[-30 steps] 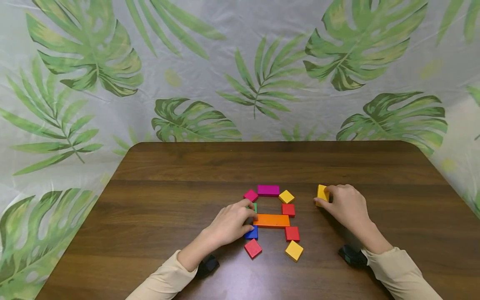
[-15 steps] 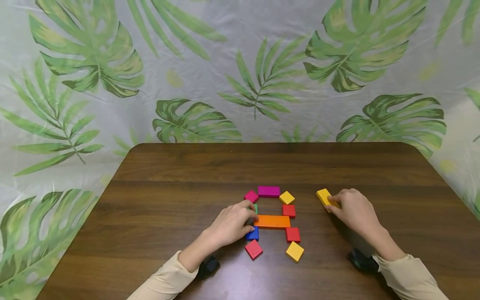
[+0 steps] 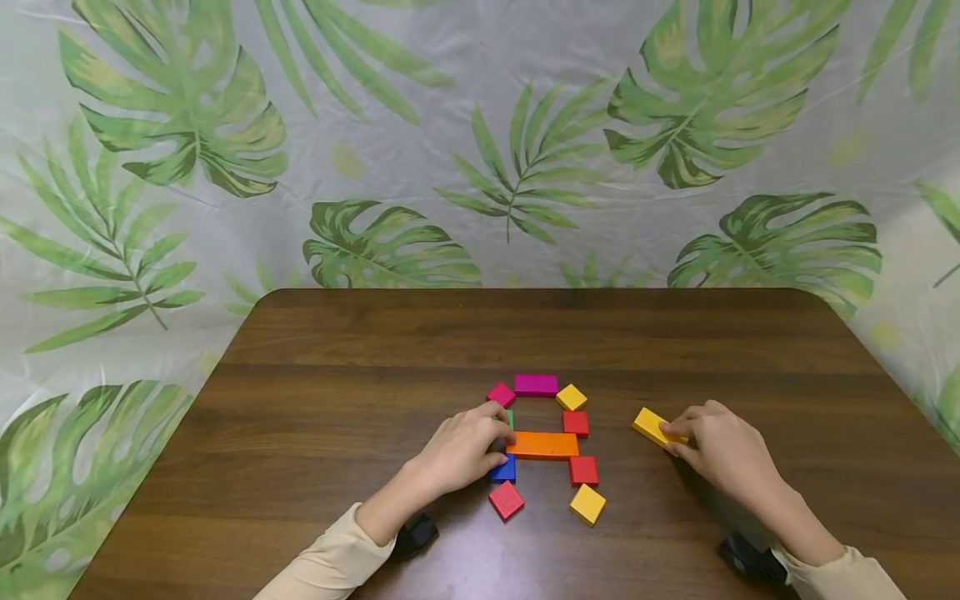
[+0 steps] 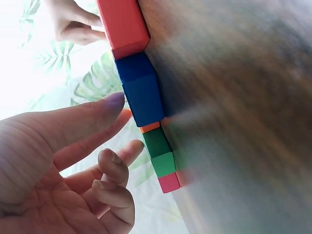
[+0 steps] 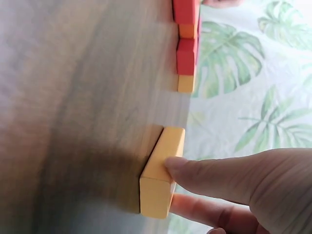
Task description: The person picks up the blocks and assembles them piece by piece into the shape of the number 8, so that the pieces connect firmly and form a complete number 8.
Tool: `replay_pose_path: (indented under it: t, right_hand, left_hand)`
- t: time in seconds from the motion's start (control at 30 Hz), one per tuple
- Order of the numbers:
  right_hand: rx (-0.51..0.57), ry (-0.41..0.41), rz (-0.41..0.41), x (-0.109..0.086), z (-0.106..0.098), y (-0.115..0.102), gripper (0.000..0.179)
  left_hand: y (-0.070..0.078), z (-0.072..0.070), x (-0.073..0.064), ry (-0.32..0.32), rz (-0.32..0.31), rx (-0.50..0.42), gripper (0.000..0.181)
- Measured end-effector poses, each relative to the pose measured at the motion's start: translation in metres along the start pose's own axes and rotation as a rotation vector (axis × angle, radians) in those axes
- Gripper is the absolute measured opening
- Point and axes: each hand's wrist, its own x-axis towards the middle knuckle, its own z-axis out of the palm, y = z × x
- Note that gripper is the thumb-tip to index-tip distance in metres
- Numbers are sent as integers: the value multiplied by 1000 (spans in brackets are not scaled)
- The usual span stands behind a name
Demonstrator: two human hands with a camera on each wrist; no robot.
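Observation:
In the head view my right hand [image 3: 726, 450] pinches a long yellow block [image 3: 651, 426], right of the arrangement. The right wrist view has the thumb against one side of that block and a finger behind it, with the block low at the tabletop. My left hand [image 3: 463, 447] reaches over the left end of an orange block [image 3: 546, 445], its thumb tip by a blue block [image 3: 504, 468]. Beyond its fingers a green block [image 4: 162, 155] partly shows. In the left wrist view the left thumb tip overlaps the blue block's edge while the other fingers bend loosely.
Around the orange bar lie a purple block [image 3: 536, 385], a pink cube [image 3: 501, 395], a small yellow cube [image 3: 572, 397], red blocks [image 3: 575, 423] and, nearer, a red cube [image 3: 507, 501] and a yellow cube [image 3: 588, 504]. A leaf-print cloth [image 3: 525, 167] hangs behind the wooden table [image 3: 337, 333].
My right hand has drawn the long yellow block nearer the body, and it has turned from roughly upright in view to slanting. My left hand has stayed in place.

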Motion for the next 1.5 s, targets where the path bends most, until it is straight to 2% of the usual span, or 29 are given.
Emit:
replay_pose_path:
  t: [0.2,0.47,0.63,0.8,0.93,1.2,1.37,1.5]
  right_hand:
    - [-11,48,-49,-17,0,-3,22]
    - [4,212,-225,-41,5,-7,27]
    - [41,250,-307,-52,9,-11,31]
    - [101,239,-357,-59,11,-14,21]
    - [162,225,-406,-61,11,-15,42]
    - [244,164,-503,-65,12,-19,23]
    - [289,115,-539,-67,10,-29,24]
    - [333,108,-580,-67,8,-34,25]
  left_hand:
    - [0,-1,-1,-1,2,5,10]
    - [-1,0,-1,-1,1,6,10]
    - [-2,1,-3,-3,-5,-3,10]
    - [-2,1,-3,5,-2,-2,10]
    - [-2,1,-3,10,-2,3,10]
    - [-2,1,-3,1,-5,9,11]
    - [-2,2,-1,-1,-1,16,11]
    - [-1,2,0,0,4,21,11]
